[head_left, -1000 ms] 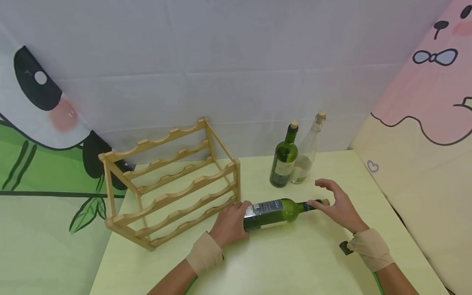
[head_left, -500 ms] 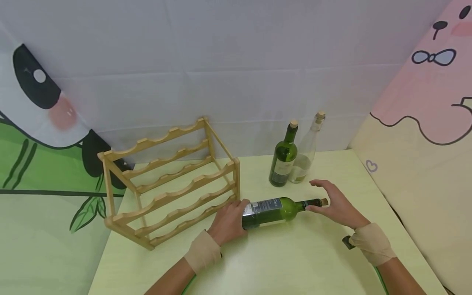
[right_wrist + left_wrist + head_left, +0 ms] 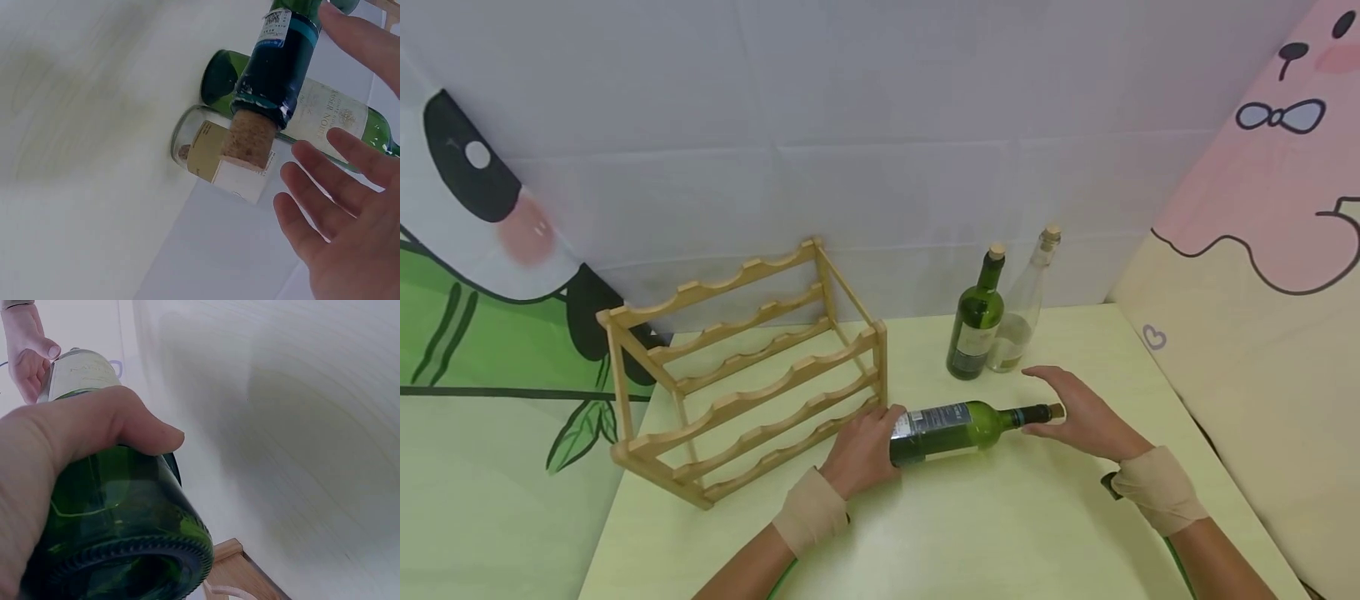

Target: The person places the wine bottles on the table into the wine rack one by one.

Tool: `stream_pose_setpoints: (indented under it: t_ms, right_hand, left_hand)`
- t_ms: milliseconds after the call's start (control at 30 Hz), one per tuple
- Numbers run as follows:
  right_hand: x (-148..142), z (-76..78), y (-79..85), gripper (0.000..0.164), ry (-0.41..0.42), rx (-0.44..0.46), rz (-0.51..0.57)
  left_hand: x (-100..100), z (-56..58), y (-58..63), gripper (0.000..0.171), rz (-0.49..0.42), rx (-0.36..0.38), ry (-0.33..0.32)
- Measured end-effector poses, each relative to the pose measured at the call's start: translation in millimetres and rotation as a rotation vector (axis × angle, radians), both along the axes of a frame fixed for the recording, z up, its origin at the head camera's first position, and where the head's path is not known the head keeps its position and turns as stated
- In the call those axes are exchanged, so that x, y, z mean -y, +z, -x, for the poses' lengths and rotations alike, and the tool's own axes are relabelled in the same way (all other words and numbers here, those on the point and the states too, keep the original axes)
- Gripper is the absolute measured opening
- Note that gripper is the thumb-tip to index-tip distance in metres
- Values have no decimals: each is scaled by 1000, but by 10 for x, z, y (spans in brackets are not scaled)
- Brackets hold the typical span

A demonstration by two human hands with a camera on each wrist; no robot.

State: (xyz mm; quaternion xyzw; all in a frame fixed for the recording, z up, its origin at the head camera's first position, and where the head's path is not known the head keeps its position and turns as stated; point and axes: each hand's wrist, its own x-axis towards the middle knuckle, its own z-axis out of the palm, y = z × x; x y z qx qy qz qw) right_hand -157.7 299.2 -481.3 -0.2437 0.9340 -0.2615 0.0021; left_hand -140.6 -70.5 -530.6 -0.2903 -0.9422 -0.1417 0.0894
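A green wine bottle point(image 3: 987, 425) lies on its side in front of me, its cork end pointing right. My left hand point(image 3: 859, 454) grips it round the base, and in the left wrist view the thumb point(image 3: 147, 428) curves over the dark green glass. At the other end my right hand point(image 3: 1084, 418) is spread beside the neck, fingers apart, thumb just below the neck. In the right wrist view the cork point(image 3: 249, 140) sticks out of the dark blue neck wrap, in front of the open palm.
Left of the bottle stands a wooden wine rack point(image 3: 790, 379) with scalloped bars. Behind it, an upright corked green bottle point(image 3: 977, 325) stands close to a clear corked bottle point(image 3: 1024, 312). White cloth point(image 3: 880, 167) hangs at the table's back edge; printed cloths flank the sides.
The right hand has shifted slightly left, and its thumb has dropped from over the neck to below it. The left hand keeps its grip; the bottle stays almost still.
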Motion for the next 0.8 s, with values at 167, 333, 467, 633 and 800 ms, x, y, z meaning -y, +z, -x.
stream_pose_setpoints:
  t_ms: [167,333,467,633,800]
  right_hand:
    - [9,20,44,87,25,-15,-52]
    - [14,10,52,89,45,79,-19]
    - [21,-2,32,91,49,97,-37]
    - [39,-2,3,88,57,66,-93]
    - [53,4,-37,86,63,28,-163]
  left_hand:
    - [2,14,3,76,-12,-30,-13]
    - [1,22,9,77,13,-29,-16]
    - [6,14,17,78,24,-11,-15]
    - [16,6,41,79,14,-11,-20]
    - [17,6,50,81,42,-18,-17]
